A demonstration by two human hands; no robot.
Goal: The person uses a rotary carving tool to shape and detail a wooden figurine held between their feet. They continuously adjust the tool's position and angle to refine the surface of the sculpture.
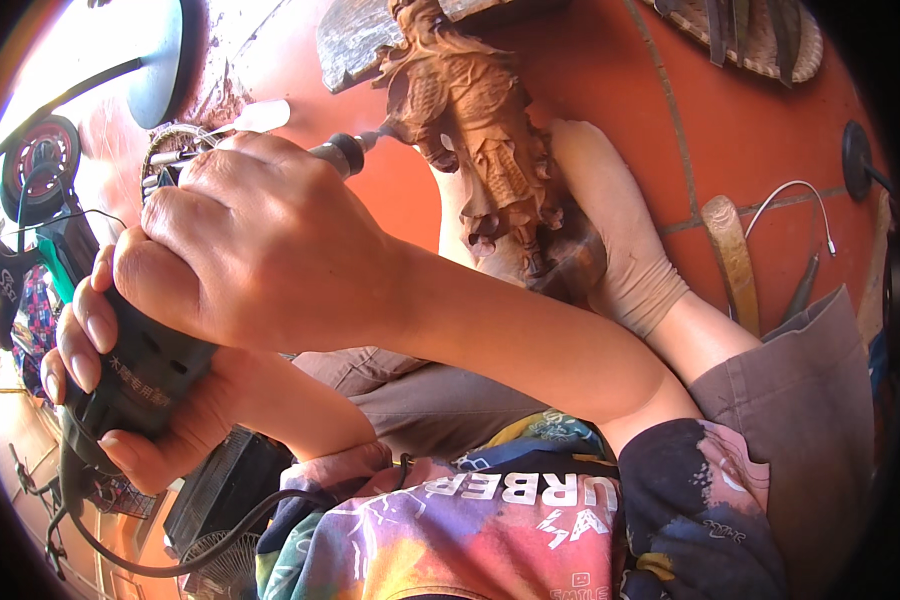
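A dark-bodied electric carving tool (135, 385) with a cord slants across the left side. My left hand (205, 405) is wrapped round its rear body, fingers curled over the far side. Crossing above it, my right hand (270, 235) is closed round the front part. The tool's round nose (345, 153) sticks out beyond my right knuckles. Its thin bit points at the side of a carved brown wooden figure (490, 130); whether it touches cannot be told. The figure lies tilted between my feet, with my right foot (595, 190) against its side.
A weathered wooden block (355, 45) lies behind the figure. At far right are a woven tray (805, 45) with dark strips, a curved wooden piece (730, 260) and a white cable (770, 200). The tool's black cord (160, 572) loops at lower left beside a black box (225, 480).
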